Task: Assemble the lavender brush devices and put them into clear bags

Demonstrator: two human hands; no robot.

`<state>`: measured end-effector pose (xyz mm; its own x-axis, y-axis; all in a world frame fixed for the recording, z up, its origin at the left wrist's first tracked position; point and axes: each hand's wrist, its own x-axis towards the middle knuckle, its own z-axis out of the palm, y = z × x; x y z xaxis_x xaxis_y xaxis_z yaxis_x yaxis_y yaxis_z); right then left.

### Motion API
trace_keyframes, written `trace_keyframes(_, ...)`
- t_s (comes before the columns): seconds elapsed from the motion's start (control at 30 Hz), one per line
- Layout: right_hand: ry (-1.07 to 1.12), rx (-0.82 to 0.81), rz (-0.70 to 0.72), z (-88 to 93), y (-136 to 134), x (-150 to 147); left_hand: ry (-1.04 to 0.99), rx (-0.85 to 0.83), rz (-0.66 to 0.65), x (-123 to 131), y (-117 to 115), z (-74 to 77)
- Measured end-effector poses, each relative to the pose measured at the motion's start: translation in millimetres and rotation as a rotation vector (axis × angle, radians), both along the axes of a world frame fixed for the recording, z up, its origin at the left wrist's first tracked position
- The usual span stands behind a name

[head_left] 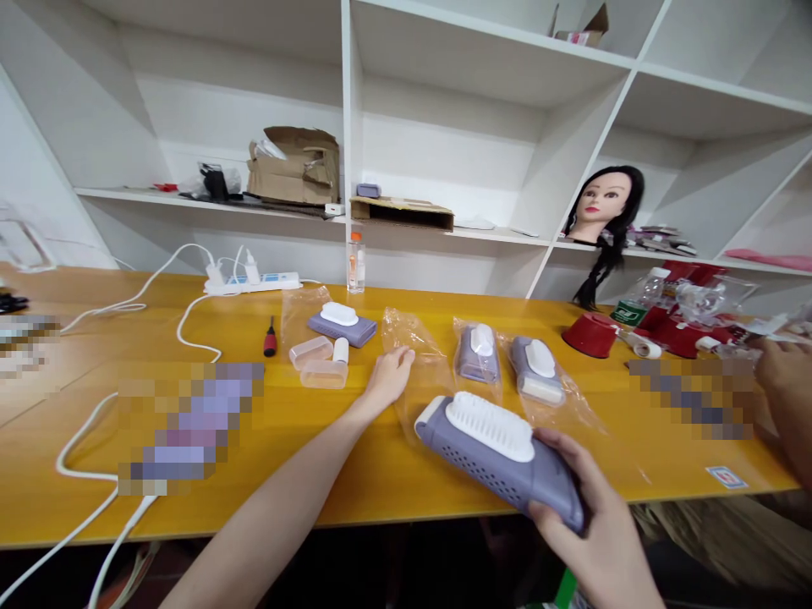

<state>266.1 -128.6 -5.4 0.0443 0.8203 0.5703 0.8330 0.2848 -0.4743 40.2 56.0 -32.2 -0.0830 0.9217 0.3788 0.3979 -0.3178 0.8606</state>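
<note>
My right hand grips one end of a purple electric hair brush with white bristles on top and small holes along its side. It is held tilted above the table's front edge. My left hand is closed at the edge of a clear plastic bag, fingers pinched on the film. Two more such brushes, a near one and another, lie in clear bags on the right. A further purple brush lies farther back, left of centre, beside a translucent plastic case and a small white cylinder.
A red-handled screwdriver, a white power strip with cables and a bottle with an orange cap stand left. A red cup-shaped base and a mannequin head are right. Another person's hand is at the far right.
</note>
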Motion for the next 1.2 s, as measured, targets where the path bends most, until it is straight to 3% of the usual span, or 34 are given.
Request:
trace_keyframes(0.17,0.146,0.103,0.048,9.5,4,-7,0.107,0.093,0.215,-40,-3,31.8)
trace_keyframes(0.2,0.181,0.101,0.072,8.1,8,-12,0.159,0.074,0.294,-48,-2,36.1)
trace_keyframes(0.23,0.213,0.106,0.102,5.7,13,-18,0.334,-0.018,0.424,-54,-2,39.0)
trace_keyframes(0.3,0.274,0.111,0.154,-1.1,24,-27,0.507,-0.156,0.496,-64,-1,41.6)
trace_keyframes(0.47,0.402,0.179,0.242,-23.6,50,-34,0.673,-0.326,0.426,-81,-6,45.7)
trace_keyframes(0.63,0.482,0.214,0.263,-38.8,60,-34,0.841,-0.463,0.347,-102,-31,54.4)
trace_keyframes(0.8,0.463,0.238,0.290,-41.1,60,-33,0.932,-0.447,0.280,-102,-43,56.3)
trace_keyframes(0.9,0.420,0.250,0.336,-39.7,59,-34,0.822,-0.433,0.205,-98,-39,55.6)
trace_keyframes(0.97,0.400,0.256,0.370,-38.9,58,-34,0.646,-0.391,0.081,-94,-37,54.8)
trace_keyframes(1.07,0.377,0.267,0.413,-38.4,56,-36,0.202,-0.406,-0.197,-83,-39,52.0)
trace_keyframes(1.2,0.339,0.276,0.460,-39.3,55,-36,-0.334,-0.596,-0.542,-72,-45,45.2)
